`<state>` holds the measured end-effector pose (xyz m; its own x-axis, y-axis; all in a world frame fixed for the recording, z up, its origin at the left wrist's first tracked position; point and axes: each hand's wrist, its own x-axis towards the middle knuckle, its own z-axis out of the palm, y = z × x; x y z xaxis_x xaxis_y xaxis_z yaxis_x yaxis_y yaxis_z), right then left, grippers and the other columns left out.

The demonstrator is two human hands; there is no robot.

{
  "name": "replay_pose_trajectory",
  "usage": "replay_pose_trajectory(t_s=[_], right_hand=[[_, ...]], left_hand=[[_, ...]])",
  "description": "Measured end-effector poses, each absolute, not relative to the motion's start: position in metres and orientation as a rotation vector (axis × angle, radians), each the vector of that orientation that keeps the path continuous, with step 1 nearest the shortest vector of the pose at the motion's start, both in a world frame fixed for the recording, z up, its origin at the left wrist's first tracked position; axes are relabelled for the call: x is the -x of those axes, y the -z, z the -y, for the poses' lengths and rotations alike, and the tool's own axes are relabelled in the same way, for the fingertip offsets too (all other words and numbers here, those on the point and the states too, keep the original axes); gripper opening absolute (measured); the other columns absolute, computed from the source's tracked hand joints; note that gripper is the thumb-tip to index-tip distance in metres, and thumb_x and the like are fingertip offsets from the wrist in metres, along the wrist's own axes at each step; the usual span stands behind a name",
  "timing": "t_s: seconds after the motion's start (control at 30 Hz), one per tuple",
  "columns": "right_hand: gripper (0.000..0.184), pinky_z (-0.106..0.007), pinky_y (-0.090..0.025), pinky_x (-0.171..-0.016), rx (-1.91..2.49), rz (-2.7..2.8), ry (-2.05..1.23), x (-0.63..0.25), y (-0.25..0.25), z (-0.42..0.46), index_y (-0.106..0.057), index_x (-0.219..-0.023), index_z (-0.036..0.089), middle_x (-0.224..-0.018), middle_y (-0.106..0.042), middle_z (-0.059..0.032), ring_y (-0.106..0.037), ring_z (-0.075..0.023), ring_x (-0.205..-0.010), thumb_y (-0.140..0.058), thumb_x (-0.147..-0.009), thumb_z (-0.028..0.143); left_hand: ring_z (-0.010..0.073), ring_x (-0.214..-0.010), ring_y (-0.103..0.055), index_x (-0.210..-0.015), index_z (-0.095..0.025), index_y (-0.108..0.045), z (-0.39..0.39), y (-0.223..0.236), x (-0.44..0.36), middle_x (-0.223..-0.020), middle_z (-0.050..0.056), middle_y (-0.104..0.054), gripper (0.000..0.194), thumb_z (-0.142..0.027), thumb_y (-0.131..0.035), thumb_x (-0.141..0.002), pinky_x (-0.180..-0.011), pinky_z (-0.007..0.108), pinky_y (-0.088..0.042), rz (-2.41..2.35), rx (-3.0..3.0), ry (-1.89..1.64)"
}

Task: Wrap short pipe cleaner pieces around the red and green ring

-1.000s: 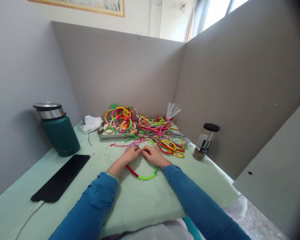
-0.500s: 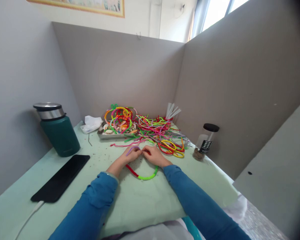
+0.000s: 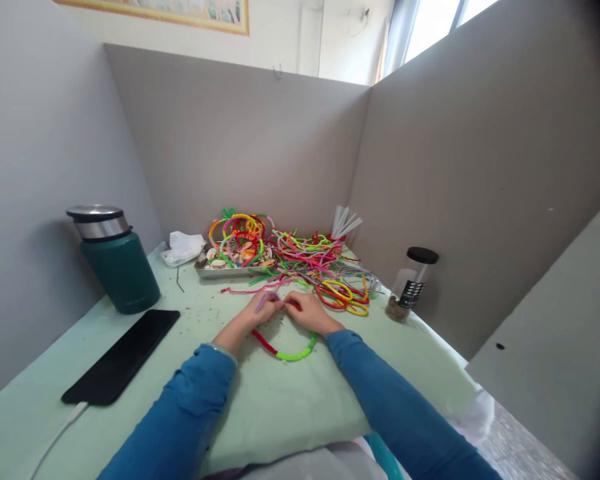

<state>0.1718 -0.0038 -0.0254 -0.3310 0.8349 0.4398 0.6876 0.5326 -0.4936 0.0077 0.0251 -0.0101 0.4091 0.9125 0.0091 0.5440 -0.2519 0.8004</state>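
A pipe-cleaner hoop point(image 3: 293, 357), red on one side and bright green on the other, curves over the table below my hands. My left hand point(image 3: 266, 311) pinches at its far side, with a purple pipe cleaner point(image 3: 261, 301) lying across the fingers. Close against it, my right hand point(image 3: 307, 311) is also closed in a pinch, and a bit of red shows at its fingers. The fingertips of both hands nearly meet, so the part between them is mostly hidden.
Behind my hands stand a metal tray point(image 3: 230, 272) of shells and coloured hoops, and a heap of pipe cleaners point(image 3: 313, 253). Red-and-yellow loops point(image 3: 343, 297) lie right. A teal bottle point(image 3: 120, 270) and black phone point(image 3: 123, 357) are left; a black-lidded jar point(image 3: 411, 287) is right.
The purple pipe cleaner has shifted slightly over my left hand. Both hands stay in nearly the same place, with only small finger movement.
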Motion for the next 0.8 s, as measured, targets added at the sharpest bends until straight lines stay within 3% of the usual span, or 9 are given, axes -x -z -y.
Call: replay_pose_trajectory(t_s=[0.2,0.8], right_hand=[[0.011,-0.022,-0.035,-0.061,1.242,2.101,-0.275,-0.171,0.026,0.003,-0.060,-0.085,0.018,-0.072,-0.061,-0.0004,-0.051,-0.0118,-0.065,-0.050,-0.082,0.020],[0.012,-0.022,-0.032,-0.058,1.251,2.088,-0.258,-0.171,0.025,0.002,-0.061,-0.083,0.018,-0.068,-0.059,0.0006,-0.049,-0.0112,-0.060,-0.049,-0.081,0.020]], left_hand=[[0.0078,-0.035,-0.033,-0.057,-0.018,-0.043,-0.028,0.013,-0.009,-0.040,-0.006,-0.036,0.031,-0.040,-0.043,-0.078,-0.038,0.022,-0.024,-1.292,-1.836,-0.587],[0.0113,-0.041,-0.045,-0.070,-0.015,-0.060,-0.025,0.006,-0.005,-0.039,-0.003,-0.044,0.051,-0.062,-0.041,-0.075,-0.044,0.022,-0.033,-1.409,-1.846,-0.816]])
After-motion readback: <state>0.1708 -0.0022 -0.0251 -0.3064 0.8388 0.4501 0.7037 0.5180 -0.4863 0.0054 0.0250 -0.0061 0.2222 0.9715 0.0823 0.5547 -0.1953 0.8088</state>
